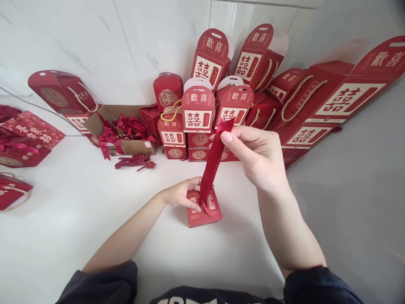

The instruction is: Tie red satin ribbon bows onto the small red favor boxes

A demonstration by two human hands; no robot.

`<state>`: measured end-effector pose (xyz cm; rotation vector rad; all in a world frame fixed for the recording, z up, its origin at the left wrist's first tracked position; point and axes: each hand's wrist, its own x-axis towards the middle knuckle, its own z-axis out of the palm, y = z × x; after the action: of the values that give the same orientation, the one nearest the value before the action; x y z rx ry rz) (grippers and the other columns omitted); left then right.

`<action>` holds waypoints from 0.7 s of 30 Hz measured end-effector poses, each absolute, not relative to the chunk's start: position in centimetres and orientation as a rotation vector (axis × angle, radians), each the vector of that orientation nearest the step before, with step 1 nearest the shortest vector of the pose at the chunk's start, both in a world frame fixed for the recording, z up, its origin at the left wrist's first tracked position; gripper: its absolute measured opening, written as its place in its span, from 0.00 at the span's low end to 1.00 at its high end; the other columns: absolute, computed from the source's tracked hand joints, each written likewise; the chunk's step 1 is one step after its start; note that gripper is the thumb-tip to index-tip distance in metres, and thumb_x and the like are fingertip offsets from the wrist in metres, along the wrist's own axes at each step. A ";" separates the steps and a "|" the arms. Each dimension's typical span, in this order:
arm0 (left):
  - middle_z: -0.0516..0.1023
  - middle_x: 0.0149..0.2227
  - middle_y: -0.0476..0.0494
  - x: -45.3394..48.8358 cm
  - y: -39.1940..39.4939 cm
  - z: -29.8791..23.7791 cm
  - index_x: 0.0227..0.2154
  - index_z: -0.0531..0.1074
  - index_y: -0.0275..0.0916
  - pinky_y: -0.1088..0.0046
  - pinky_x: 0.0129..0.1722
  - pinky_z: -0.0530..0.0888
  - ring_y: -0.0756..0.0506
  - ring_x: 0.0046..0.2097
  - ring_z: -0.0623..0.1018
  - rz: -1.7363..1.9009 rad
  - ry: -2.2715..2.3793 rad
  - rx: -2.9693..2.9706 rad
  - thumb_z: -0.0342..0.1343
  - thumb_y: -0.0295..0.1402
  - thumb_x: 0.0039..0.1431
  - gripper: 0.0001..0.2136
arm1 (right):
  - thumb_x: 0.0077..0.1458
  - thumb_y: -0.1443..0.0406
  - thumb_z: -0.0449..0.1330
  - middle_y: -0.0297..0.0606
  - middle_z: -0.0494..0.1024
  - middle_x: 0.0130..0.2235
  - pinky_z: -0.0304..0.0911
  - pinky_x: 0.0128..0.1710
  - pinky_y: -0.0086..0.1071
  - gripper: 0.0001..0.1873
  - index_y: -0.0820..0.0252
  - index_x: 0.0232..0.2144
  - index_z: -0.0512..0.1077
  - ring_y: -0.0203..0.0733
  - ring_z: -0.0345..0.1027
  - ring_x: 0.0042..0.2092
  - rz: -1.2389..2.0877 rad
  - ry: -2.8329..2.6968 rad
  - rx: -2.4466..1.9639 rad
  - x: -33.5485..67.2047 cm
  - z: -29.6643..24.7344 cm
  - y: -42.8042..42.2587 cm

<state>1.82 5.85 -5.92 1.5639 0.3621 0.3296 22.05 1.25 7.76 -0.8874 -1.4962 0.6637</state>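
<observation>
A small red gift box [204, 213] with white lettering stands on the white surface in front of me. My left hand [182, 195] grips its top left side, fingers curled on it. A dark red ribbon [213, 162] rises at a slant from the box top. My right hand [256, 154] pinches the ribbon's upper end between thumb and fingers, well above the box.
Several red gift boxes and bags [221, 88] with rope handles are stacked along the white wall behind. A brown carton [126, 128] full of red ribbons sits at back left, with loose ribbons [136, 161] before it. More red bags [22, 135] lie at far left.
</observation>
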 end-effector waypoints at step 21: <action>0.78 0.45 0.32 2.1 6.4 -7.3 0.37 0.79 0.37 0.57 0.55 0.69 0.37 0.52 0.75 0.361 0.322 1.592 0.70 0.32 0.44 0.15 | 0.58 0.56 0.62 0.33 0.75 0.26 0.68 0.31 0.34 0.11 0.53 0.28 0.78 0.43 0.72 0.34 0.667 -1.537 -0.858 22.1 8.0 -0.5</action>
<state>2.13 6.38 -7.29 1.5920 0.3218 0.3612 22.05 -0.49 7.98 -0.8585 -1.5372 0.6666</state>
